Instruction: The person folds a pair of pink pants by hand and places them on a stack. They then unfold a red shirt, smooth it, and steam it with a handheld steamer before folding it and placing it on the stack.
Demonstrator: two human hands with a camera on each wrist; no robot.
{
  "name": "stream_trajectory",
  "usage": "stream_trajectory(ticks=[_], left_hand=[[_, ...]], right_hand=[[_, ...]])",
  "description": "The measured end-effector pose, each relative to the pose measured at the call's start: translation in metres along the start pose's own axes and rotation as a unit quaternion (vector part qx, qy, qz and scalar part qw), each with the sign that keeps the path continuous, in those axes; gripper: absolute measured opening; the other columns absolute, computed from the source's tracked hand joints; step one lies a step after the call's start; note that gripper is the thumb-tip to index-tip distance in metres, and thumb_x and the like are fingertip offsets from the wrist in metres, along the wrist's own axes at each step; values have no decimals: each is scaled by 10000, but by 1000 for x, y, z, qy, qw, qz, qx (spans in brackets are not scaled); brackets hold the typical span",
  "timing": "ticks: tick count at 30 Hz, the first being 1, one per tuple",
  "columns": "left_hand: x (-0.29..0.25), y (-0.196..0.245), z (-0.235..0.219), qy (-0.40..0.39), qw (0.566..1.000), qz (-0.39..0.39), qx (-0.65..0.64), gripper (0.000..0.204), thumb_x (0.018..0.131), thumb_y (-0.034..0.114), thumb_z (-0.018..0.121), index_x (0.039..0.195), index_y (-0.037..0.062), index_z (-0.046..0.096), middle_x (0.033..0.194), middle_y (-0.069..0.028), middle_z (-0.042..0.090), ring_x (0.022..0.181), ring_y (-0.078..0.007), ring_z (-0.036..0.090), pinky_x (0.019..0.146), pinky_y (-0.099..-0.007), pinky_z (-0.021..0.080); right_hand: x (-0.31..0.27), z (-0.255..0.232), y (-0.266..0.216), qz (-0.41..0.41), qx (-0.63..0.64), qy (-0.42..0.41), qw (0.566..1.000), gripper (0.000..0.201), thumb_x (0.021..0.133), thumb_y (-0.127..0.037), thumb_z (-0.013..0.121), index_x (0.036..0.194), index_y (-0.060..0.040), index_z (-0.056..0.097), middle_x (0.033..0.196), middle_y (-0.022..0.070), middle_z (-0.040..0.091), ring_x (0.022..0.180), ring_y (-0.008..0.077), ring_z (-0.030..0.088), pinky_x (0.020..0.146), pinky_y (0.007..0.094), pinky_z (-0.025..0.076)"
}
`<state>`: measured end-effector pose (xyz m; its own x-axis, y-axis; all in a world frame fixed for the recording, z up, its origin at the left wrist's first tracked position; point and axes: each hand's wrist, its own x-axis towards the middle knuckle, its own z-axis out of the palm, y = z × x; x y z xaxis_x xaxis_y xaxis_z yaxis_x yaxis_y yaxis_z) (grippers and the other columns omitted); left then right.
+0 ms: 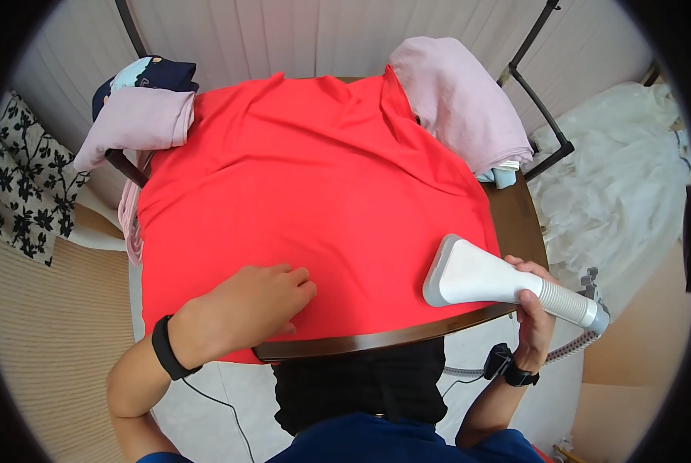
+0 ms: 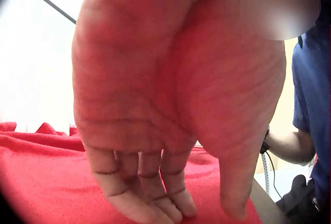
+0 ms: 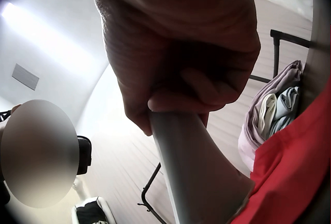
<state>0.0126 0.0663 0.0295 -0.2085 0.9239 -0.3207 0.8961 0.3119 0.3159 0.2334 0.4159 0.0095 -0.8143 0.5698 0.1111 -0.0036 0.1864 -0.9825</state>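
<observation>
A large red cloth [image 1: 307, 193] is spread over the table, wrinkled toward the back and hanging past the front left edge. My right hand [image 1: 537, 309] grips the handle of a white garment steamer [image 1: 476, 274], its wide head over the cloth's front right corner. Seen from the right wrist, the fingers curl round the steamer [image 3: 191, 167] with the head at the red fabric. My left hand [image 1: 256, 297] is palm down near the front edge, loosely bent fingers at the cloth. In the left wrist view the palm [image 2: 134, 89] holds nothing and the fingertips point down to the fabric.
Folded pink fabric [image 1: 141, 116] sits at the back left, a larger pink bundle [image 1: 457, 100] at the back right. The table's brown edge [image 1: 376, 339] shows in front. A ridged hose [image 1: 569, 347] hangs from the steamer. White ruffled fabric [image 1: 608, 177] lies at right.
</observation>
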Motion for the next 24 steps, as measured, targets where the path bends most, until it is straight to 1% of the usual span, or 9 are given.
stream_trajectory(ticks=[2, 5, 7, 8, 10, 12, 16, 23, 24], left_hand=[[-3, 1, 3, 7, 1000, -4, -2, 272, 863, 200, 741, 1032, 53, 586, 1048, -99, 591, 992, -302, 632, 799, -416, 532], [-5, 0, 8, 32, 999, -8, -22, 186, 878, 181, 710, 965, 52, 607, 999, -99, 611, 947, -305, 639, 770, -419, 527], [-4, -2, 12, 45, 996, -20, -72, 104, 894, 136, 662, 880, 43, 617, 908, -97, 623, 858, -311, 643, 719, -428, 518], [-4, -3, 13, 44, 996, -23, -72, 104, 894, 136, 662, 880, 43, 617, 908, -97, 623, 858, -311, 643, 719, -428, 518], [-3, -2, 17, 71, 994, -19, -77, 90, 879, 101, 630, 815, 38, 617, 821, -101, 620, 778, -318, 638, 661, -440, 506], [-4, -1, 16, 73, 995, -17, -72, 89, 863, 100, 631, 801, 38, 616, 806, -104, 615, 764, -320, 635, 646, -440, 505], [-5, 0, 22, 84, 994, -17, -66, 104, 830, 109, 633, 761, 35, 606, 772, -114, 605, 733, -325, 630, 622, -441, 504], [-13, 5, 19, 74, 996, -14, -51, 128, 856, 112, 616, 761, 30, 590, 763, -116, 604, 730, -335, 636, 628, -451, 506], [-14, 4, 20, 58, 997, -12, -41, 122, 869, 112, 613, 780, 30, 596, 767, -113, 606, 724, -335, 635, 629, -454, 508]], right_hand=[[1, 2, 2, 5, -3, 0, 1000, 500, 749, -289, 808, 1115, 34, 700, 1160, 226, 715, 717, 105, 659, 438, 181, 399], [2, 5, 3, 10, -23, 3, 1000, 480, 753, -275, 805, 1108, 33, 707, 1147, 221, 721, 684, 90, 640, 429, 181, 389], [4, 5, 4, 9, -34, 1, 999, 475, 755, -271, 803, 1108, 33, 709, 1143, 217, 723, 656, 78, 623, 422, 179, 379], [3, 5, 3, 10, -37, 2, 999, 472, 757, -270, 802, 1107, 34, 710, 1139, 213, 726, 621, 68, 596, 421, 181, 377], [3, 4, 4, 10, -38, 2, 999, 469, 760, -269, 801, 1106, 35, 712, 1136, 209, 728, 585, 58, 570, 421, 183, 375], [2, 3, 1, 10, -45, 5, 999, 476, 759, -270, 801, 1109, 39, 708, 1138, 208, 727, 540, 51, 529, 421, 185, 373], [4, 2, 1, 9, -48, -2, 999, 482, 759, -272, 799, 1113, 41, 704, 1138, 209, 727, 530, 51, 521, 421, 185, 371], [2, 2, -2, 7, -58, -5, 998, 481, 760, -270, 794, 1121, 35, 703, 1138, 206, 728, 544, 50, 524, 422, 184, 368], [2, 3, -3, 10, -60, -4, 998, 480, 760, -269, 793, 1122, 34, 704, 1138, 205, 728, 546, 49, 525, 422, 184, 367]])
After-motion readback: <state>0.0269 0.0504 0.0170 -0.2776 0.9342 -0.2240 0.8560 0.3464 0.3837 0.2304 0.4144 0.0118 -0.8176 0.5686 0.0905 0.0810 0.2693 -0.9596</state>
